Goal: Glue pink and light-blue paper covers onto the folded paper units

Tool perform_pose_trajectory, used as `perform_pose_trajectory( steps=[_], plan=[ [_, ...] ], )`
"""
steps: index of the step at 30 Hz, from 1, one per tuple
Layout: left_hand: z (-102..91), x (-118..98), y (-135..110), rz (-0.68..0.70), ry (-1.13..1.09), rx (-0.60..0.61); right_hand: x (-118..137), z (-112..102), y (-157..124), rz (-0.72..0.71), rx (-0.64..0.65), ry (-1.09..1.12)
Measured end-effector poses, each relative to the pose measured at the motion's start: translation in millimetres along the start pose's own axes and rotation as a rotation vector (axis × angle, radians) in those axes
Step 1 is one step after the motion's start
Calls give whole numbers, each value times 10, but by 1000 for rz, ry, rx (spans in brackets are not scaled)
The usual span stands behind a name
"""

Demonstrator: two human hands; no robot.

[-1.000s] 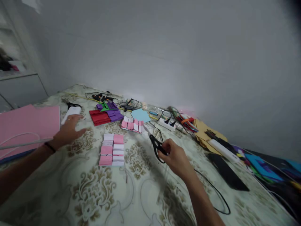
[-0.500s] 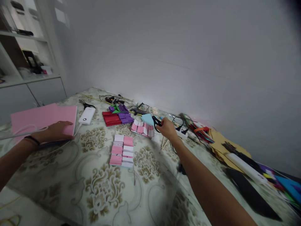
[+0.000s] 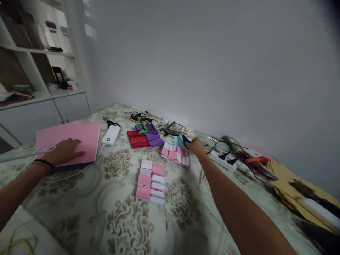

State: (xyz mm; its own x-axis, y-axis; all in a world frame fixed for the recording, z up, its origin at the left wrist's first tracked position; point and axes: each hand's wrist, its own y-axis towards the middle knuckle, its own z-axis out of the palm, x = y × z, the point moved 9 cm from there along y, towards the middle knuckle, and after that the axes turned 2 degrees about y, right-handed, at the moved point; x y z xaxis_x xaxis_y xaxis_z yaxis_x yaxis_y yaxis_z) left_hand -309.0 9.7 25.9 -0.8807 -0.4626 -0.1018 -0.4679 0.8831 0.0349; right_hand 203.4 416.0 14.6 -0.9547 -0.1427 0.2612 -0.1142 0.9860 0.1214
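Observation:
My left hand (image 3: 66,151) lies with fingers spread on a stack of pink paper sheets (image 3: 89,136) at the table's left. A white pen-like stick or cable crosses near that wrist; I cannot tell which. Out at arm's length, my right hand (image 3: 197,146) is closed on the black handles of scissors (image 3: 185,141). Their blades are not visible. Beneath them lies a light blue paper (image 3: 177,141), partly covered. Just in front sits a pink-and-white group of folded papers (image 3: 175,156). Another block of folded pink and white strips (image 3: 150,182) lies nearer to me.
Red folded paper (image 3: 138,140) and purple folded paper (image 3: 154,139) lie mid-table. A white power bank (image 3: 111,135) with a cable is beside the pink stack. Along the wall are glue guns (image 3: 140,117), a power strip (image 3: 223,160) and a yellow envelope (image 3: 297,184).
The view has turned left, so things sit farther right. My right hand has moved the scissors toward the wall, over the blue paper. My left hand has shifted left on the pink stack.

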Motion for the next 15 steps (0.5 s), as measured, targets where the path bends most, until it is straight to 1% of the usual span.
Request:
perform_pose_trajectory(
  steps=[3,8,12,15],
  plan=[
    [14,-74,-60,25,64,47,-2,119,81,12,22,-1],
    [39,-255,-178,79,90,96,-31,306,154,16,44,-5],
    [-17,-302,-209,81,78,105,-62,414,192,5,64,-4],
    [-84,-310,-188,84,52,98,-65,470,220,-26,80,6]
  ],
)
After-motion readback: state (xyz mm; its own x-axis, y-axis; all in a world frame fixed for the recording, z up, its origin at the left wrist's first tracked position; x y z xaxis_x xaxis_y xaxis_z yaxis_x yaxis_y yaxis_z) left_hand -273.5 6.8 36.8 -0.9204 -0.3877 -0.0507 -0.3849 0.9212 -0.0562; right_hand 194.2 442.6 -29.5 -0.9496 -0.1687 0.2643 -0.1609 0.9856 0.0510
